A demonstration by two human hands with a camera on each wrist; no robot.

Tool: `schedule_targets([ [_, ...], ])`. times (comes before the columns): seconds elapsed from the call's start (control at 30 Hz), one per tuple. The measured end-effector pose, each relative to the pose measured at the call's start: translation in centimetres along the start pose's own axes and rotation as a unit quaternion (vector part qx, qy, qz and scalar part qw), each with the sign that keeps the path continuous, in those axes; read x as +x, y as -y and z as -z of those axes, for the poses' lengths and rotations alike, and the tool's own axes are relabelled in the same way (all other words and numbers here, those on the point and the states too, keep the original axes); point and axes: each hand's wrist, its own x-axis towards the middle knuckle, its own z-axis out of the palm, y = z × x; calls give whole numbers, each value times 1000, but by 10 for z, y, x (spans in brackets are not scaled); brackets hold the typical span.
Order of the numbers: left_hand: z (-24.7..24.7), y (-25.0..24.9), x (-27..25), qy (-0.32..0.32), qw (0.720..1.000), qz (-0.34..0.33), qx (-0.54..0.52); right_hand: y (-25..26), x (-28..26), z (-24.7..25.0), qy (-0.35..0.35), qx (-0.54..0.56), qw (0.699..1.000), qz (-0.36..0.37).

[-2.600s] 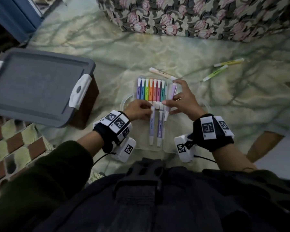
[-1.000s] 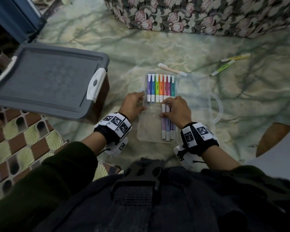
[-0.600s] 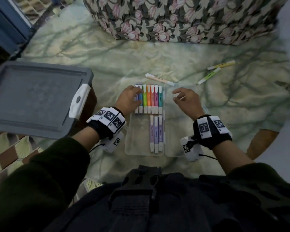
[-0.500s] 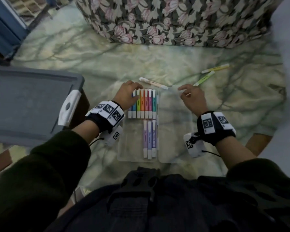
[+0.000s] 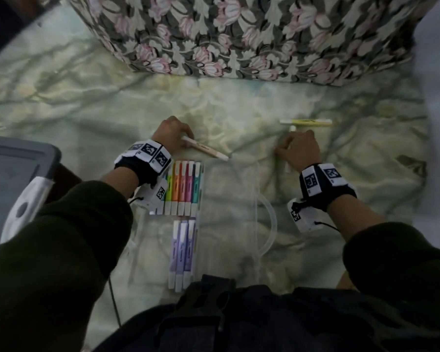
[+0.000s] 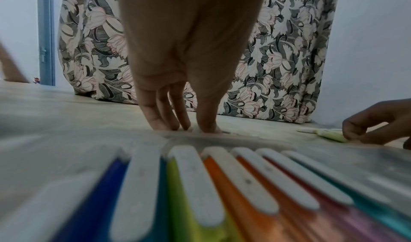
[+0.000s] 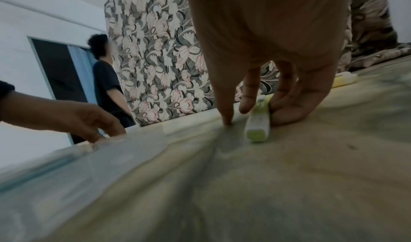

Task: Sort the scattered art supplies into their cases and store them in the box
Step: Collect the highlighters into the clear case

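A clear marker case lies open on the pale green cloth in front of me. It holds a row of coloured markers and three purple markers below them. Just beyond the case, my left hand pinches one end of a peach marker, fingertips down on the cloth. To the right, my right hand pinches a green marker that lies on the cloth. A yellow marker lies loose just past that hand.
A grey storage box lid with a white latch sits at the left. A flowered cushion bounds the far side of the cloth. In the right wrist view a person stands by a doorway.
Both hands left the case and reached forward. The left went from the coloured row to the peach marker. The right went out to the green marker.
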Motion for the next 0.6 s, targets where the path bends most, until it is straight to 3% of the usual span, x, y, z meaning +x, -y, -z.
schedule_targets([
  [0.13, -4, 1, 1, -6, 997, 2, -72, -4, 10, 5, -29, 71, 997, 28],
  [0.27, -2, -7, -7, -67, 964, -4, -256, -10, 24, 17, -121, 227, 965, -43],
  [0.33, 1, -17, -11, -72, 930, 1, -361, -21, 37, 26, -96, 207, 971, -73],
  [0.47, 11, -38, -15, -60, 855, 9, -515, -46, 54, 38, -14, 44, 992, -120],
  [0.53, 16, -45, -14, -60, 834, 9, -548, -52, 54, 38, -19, 12, 992, -125],
  [0.6, 19, -52, -14, -58, 832, 7, -552, -57, 51, 36, -22, -6, 995, -102],
])
